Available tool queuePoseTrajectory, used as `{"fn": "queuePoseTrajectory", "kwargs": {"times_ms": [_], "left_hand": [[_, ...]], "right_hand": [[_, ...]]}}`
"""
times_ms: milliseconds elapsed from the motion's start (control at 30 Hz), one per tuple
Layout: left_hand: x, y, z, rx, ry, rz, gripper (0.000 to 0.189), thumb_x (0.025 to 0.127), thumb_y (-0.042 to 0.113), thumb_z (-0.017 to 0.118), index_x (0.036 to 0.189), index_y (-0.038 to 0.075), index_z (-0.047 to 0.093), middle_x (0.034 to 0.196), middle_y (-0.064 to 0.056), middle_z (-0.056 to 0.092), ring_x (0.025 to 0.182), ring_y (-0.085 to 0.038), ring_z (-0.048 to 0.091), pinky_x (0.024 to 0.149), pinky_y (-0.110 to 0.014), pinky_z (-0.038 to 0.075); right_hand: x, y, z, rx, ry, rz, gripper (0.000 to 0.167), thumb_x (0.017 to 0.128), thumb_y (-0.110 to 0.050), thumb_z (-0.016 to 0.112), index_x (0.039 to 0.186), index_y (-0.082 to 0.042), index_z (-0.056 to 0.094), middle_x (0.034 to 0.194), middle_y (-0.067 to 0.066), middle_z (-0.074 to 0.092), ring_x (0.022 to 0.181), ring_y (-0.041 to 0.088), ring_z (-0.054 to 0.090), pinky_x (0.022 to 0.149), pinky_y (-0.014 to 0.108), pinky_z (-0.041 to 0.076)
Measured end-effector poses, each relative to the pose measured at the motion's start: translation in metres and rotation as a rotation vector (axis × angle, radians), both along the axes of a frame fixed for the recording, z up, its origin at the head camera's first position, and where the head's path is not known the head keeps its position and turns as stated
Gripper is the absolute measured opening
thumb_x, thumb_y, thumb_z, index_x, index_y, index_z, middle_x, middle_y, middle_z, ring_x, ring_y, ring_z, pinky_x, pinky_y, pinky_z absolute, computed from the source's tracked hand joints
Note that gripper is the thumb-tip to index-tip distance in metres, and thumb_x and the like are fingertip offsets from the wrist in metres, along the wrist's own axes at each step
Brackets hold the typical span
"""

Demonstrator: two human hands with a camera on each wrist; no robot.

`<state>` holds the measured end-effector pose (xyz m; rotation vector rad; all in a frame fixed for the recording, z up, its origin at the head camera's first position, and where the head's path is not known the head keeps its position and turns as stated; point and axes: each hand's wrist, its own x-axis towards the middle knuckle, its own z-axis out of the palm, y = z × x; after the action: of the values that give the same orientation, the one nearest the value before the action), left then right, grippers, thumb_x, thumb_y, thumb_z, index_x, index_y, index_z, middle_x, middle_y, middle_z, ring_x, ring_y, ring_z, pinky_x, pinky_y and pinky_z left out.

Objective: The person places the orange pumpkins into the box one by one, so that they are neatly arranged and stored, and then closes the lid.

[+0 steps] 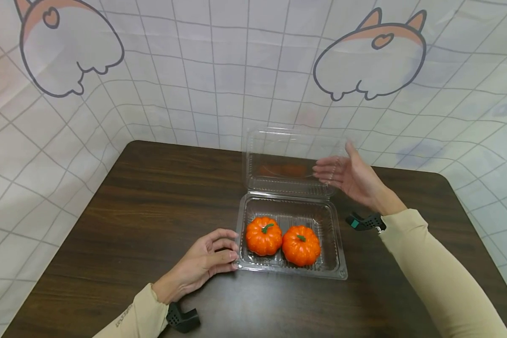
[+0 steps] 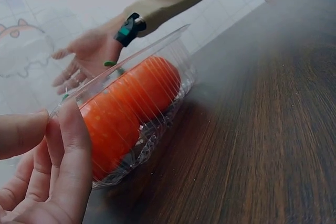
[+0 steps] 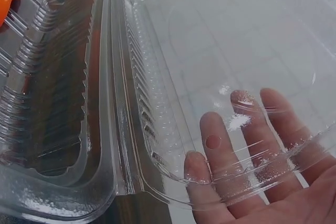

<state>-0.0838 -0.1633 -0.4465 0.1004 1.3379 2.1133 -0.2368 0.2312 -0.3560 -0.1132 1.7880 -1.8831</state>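
Note:
A clear plastic clamshell container (image 1: 330, 220) lies on the table with its hinged lid (image 1: 279, 145) standing up at the back. Inside the base sit two small orange pumpkins, the left one (image 1: 262, 239) and the right one (image 1: 302, 249), side by side with green stems. My left hand (image 1: 204, 258) pinches the container's left rim between thumb and fingers, as the left wrist view shows. Behind the lid's right side, my right hand (image 1: 355, 178) has its fingers extended against the clear plastic. Through the lid these fingers (image 3: 257, 135) show nearly straight.
The dark wooden table (image 1: 152, 202) extends around the container on every side. Behind it hangs a white grid-patterned curtain (image 1: 219, 70) with cartoon animal prints. Each wrist wears a black device, such as the right wrist device (image 1: 365, 221).

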Motion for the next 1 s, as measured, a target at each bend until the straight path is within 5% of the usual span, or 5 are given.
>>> {"fn": "queuePoseTrajectory", "kwargs": {"times_ms": [133, 333, 667, 1000], "left_hand": [[0.000, 0.000, -0.001, 0.010, 0.001, -0.004, 0.039, 0.097, 0.004, 0.069, 0.131, 0.012, 0.051, 0.105, 0.002, 0.065, 0.089, -0.009, 0.068, 0.084, -0.028, 0.064], [-0.001, 0.000, -0.002, 0.019, 0.003, -0.011, 0.038, 0.098, 0.002, 0.068, 0.131, 0.012, 0.051, 0.106, 0.002, 0.064, 0.089, -0.009, 0.068, 0.083, -0.028, 0.064], [-0.001, -0.002, -0.002, 0.008, 0.006, -0.016, 0.037, 0.098, 0.003, 0.068, 0.129, 0.013, 0.051, 0.105, 0.002, 0.064, 0.088, -0.010, 0.067, 0.082, -0.027, 0.064], [-0.001, 0.000, -0.001, 0.015, 0.022, -0.026, 0.036, 0.099, 0.002, 0.065, 0.131, 0.012, 0.050, 0.105, 0.002, 0.063, 0.088, -0.010, 0.067, 0.084, -0.028, 0.064]], "right_hand": [[0.001, -0.001, 0.003, 0.027, 0.033, 0.045, 0.104, 0.098, -0.080, 0.014, 0.154, 0.005, 0.035, 0.137, -0.003, 0.066, 0.130, 0.013, 0.061, 0.125, 0.035, 0.036], [0.003, 0.004, 0.007, -0.050, 0.058, 0.127, 0.100, 0.097, -0.080, 0.012, 0.148, -0.003, 0.052, 0.148, 0.006, 0.062, 0.135, 0.016, 0.059, 0.116, 0.025, 0.041], [0.005, 0.008, 0.012, -0.061, 0.113, 0.283, 0.105, 0.098, -0.076, -0.002, 0.153, 0.000, 0.046, 0.151, 0.001, 0.060, 0.141, 0.013, 0.055, 0.118, 0.026, 0.033], [0.016, 0.003, 0.015, -0.047, 0.306, 0.387, 0.094, 0.107, -0.063, 0.003, 0.143, 0.006, 0.056, 0.147, 0.003, 0.064, 0.142, 0.013, 0.055, 0.120, 0.023, 0.035]]}}
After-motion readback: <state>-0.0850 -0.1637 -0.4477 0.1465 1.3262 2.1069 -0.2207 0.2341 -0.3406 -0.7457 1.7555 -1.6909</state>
